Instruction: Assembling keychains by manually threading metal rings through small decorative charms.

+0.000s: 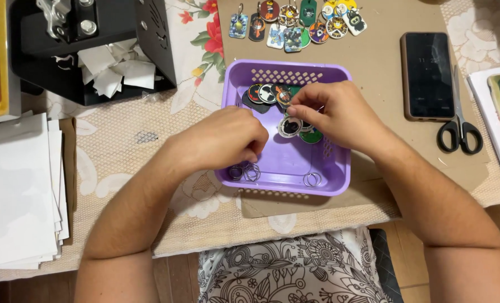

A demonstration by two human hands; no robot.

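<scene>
Lacy floral tablecloth [121, 168] with a sheet of brown cardboard [379, 67] on top, pretty crowded. A purple plastic basket [286, 73] with slotted walls sits dead centre. The right hand [339, 115] pinches a small round charm [284, 98] over it; the left hand [227, 137] is curled closed, can't tell on what. Metal split rings [245, 172] lie along the near wall. Scissors [459, 126] and a phone [427, 74] sit right, a paper stack [17, 191] left.

Scissors [459, 130] right of basket [286, 73]
</scene>
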